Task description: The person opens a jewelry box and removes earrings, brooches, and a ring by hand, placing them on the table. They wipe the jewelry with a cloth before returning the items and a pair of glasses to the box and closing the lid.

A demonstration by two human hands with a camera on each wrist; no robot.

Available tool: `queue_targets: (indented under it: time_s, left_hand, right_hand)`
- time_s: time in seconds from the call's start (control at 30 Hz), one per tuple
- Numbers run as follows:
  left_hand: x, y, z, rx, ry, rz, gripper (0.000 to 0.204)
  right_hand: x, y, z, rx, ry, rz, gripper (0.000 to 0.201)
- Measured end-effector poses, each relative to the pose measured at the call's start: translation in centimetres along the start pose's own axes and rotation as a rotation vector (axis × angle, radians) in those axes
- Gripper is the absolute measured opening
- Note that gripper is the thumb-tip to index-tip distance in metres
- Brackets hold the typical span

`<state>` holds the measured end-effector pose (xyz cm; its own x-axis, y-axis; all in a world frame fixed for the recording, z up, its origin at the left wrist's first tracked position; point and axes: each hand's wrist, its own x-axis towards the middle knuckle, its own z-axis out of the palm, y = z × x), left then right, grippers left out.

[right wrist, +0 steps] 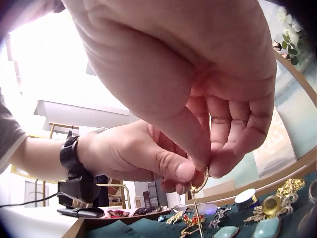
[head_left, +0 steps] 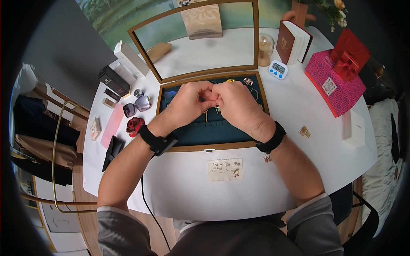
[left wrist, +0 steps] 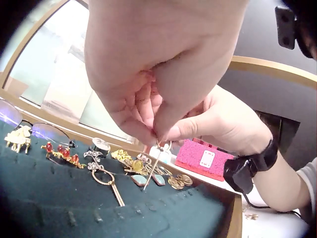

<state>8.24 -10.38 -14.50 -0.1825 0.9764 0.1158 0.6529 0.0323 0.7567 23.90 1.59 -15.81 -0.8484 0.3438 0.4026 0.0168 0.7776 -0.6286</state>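
Above the jewellery box (head_left: 188, 149), my left hand (head_left: 188, 104) and right hand (head_left: 235, 104) meet fingertip to fingertip. Between them they pinch a gold hoop earring (right wrist: 200, 185) with a thin bar dangling from it. The fingers cover part of the hoop. A similar gold hoop earring with hanging bars (left wrist: 117, 192) lies below on the dark green lining (left wrist: 163, 218). Around it lie a red-stone gold piece (left wrist: 63, 154), turquoise earrings (left wrist: 139, 180), gold disc earrings (left wrist: 180, 181) and eyeglasses (left wrist: 49, 132).
The glass lid (head_left: 256, 38) stands raised behind the box. In front lies an earring card (head_left: 225, 170). Sunglasses (head_left: 129, 110), a red flower (head_left: 135, 126) and a black wallet (head_left: 113, 152) lie left; a timer (head_left: 278, 69) and a pink bag (head_left: 318, 79) stand right.
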Motion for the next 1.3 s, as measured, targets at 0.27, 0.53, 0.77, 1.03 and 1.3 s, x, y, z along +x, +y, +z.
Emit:
queue_targets:
  time_s: [0.27,0.53,0.77,1.03,1.3]
  left_hand:
    - [-0.1,-1.0,0.2,0.023,-0.008,-0.106,0.013]
    - [0.5,-0.9,0.5,0.234,0.045,-0.111,0.010]
    - [0.9,-1.0,0.2,0.391,0.069,-0.004,0.010]
    - [0.9,-1.8,1.0,0.376,0.033,-0.028,0.009]
    - [0.8,-1.7,1.4,0.312,0.010,-0.135,0.009]
  right_hand:
    - [0.3,0.5,-1.0,-0.118,0.042,0.067,0.007]
    - [0.1,0.2,-1.2,-0.197,0.081,0.056,0.005]
    - [0.1,0.3,-1.3,-0.217,0.084,0.052,0.006]
    - [0.1,-0.1,-1.5,-0.217,0.048,0.068,0.006]
    - [0.0,-0.3,-1.5,-0.240,0.022,0.074,0.007]
